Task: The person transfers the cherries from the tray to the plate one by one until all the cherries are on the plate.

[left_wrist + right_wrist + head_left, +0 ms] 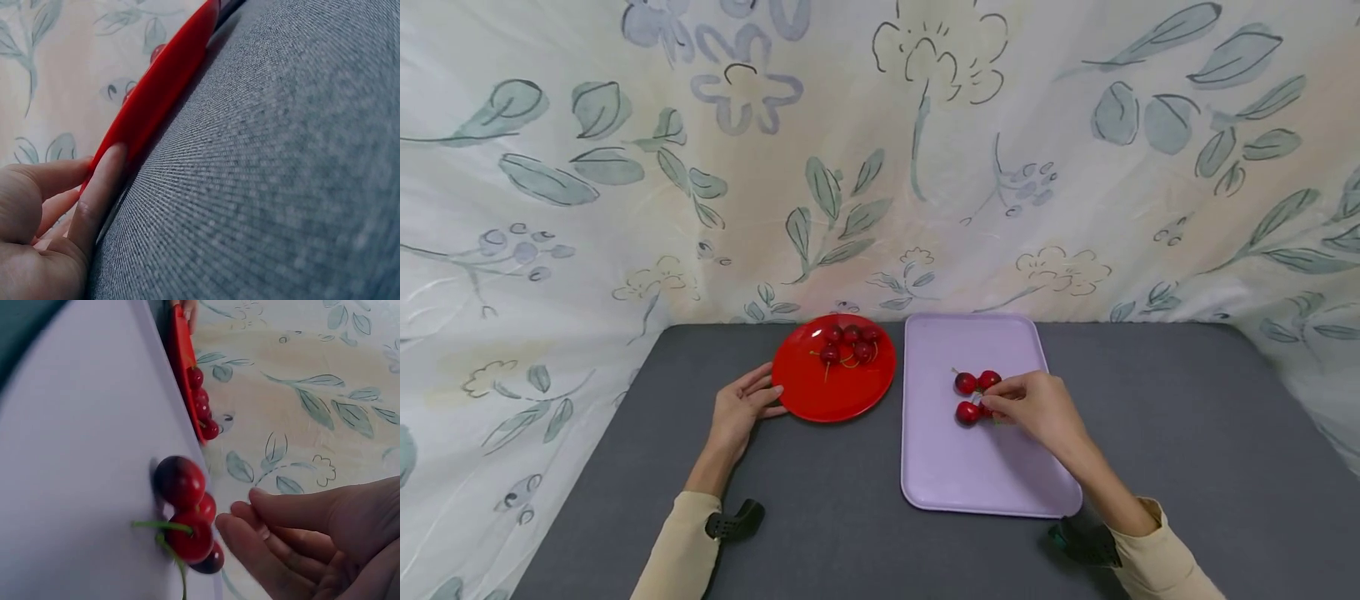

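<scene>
My left hand (739,410) pinches the near-left rim of a round red plate (820,398), with the thumb on one side of the rim and fingers on the other in the left wrist view. Several red cherries (830,354) with thin stems lie toward the far side of that plate. On a lilac rectangular tray (955,475) sits a small cluster of cherries (967,412), partly covered by my right hand (1037,407) in the head view. The right wrist view shows its fingertips (234,528) right beside the cherries (190,537), loosely bent, with no cherry between them.
Plate and tray stand side by side on a dark grey tabletop (827,517), a narrow gap between them. A floral cloth (850,167) rises behind the table's far edge. Dark bands (735,521) sit at both sleeve cuffs.
</scene>
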`<state>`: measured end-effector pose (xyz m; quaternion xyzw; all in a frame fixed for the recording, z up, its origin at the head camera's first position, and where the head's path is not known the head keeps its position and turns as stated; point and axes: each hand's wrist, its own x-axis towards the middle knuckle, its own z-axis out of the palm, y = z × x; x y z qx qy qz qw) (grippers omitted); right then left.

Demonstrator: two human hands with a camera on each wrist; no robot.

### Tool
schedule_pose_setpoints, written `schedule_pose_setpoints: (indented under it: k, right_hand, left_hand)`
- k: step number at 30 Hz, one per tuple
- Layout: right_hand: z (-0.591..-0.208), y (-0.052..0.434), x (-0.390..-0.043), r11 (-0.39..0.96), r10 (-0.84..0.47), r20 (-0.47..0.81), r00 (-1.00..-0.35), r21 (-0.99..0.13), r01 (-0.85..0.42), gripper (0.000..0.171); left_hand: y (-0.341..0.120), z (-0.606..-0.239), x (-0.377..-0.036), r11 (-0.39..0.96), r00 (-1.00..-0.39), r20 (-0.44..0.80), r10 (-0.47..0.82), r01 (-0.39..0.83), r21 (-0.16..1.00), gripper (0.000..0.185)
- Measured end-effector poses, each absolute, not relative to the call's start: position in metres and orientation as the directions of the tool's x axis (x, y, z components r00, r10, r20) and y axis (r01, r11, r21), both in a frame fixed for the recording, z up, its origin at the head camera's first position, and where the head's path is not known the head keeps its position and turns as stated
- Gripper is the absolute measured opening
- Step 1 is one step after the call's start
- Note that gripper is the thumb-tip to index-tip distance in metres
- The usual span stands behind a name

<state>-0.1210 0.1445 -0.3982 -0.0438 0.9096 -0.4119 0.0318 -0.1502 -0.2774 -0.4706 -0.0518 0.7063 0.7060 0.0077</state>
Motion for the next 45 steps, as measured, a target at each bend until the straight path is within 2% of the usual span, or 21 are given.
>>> schedule_pose_setpoints:
  k: [6,11,20,26,30,37,45]
  right_hand:
    - [-0.404,0.153,-0.109,0.738,-0.090,-0.071,-0.993,-0.675,-0.018,0.013]
    - [-0.414,0.151,-0.105,0.756,-0.082,-0.125,-0.989,-0.654,0.020,0.012]
    - [-0.420,0.148,-0.103,0.733,-0.070,-0.161,-0.985,-0.678,0.059,0.008]
    - [-0.414,0.155,-0.102,0.702,-0.077,-0.112,-0.991,-0.712,0.026,0.011]
    - [-0.409,0.158,-0.106,0.614,-0.075,-0.092,-0.993,-0.789,0.026,0.017]
    - [-0.404,0.142,-0.117,0.358,-0.103,-0.155,-0.983,-0.927,0.108,0.027]
    - [-0.417,0.093,-0.140,0.038,-0.185,-0.196,-0.963,-0.981,0.192,0.032]
  left_hand:
    - [-0.277,-0.469,-0.150,-0.014,-0.994,-0.081,-0.069,-0.080,0.997,0.056]
    - [-0.277,-0.468,-0.149,-0.009,-0.994,-0.085,-0.071,-0.085,0.996,0.055]
    - [-0.276,-0.468,-0.148,-0.020,-0.993,-0.090,-0.073,-0.089,0.996,0.055]
    - [-0.275,-0.469,-0.148,-0.018,-0.993,-0.099,-0.068,-0.098,0.995,0.056]
    - [-0.274,-0.469,-0.148,-0.012,-0.993,-0.100,-0.069,-0.099,0.995,0.055]
    - [-0.275,-0.468,-0.149,-0.007,-0.993,-0.095,-0.068,-0.094,0.996,0.056]
    - [-0.275,-0.470,-0.149,0.007,-0.994,-0.087,-0.065,-0.088,0.996,0.057]
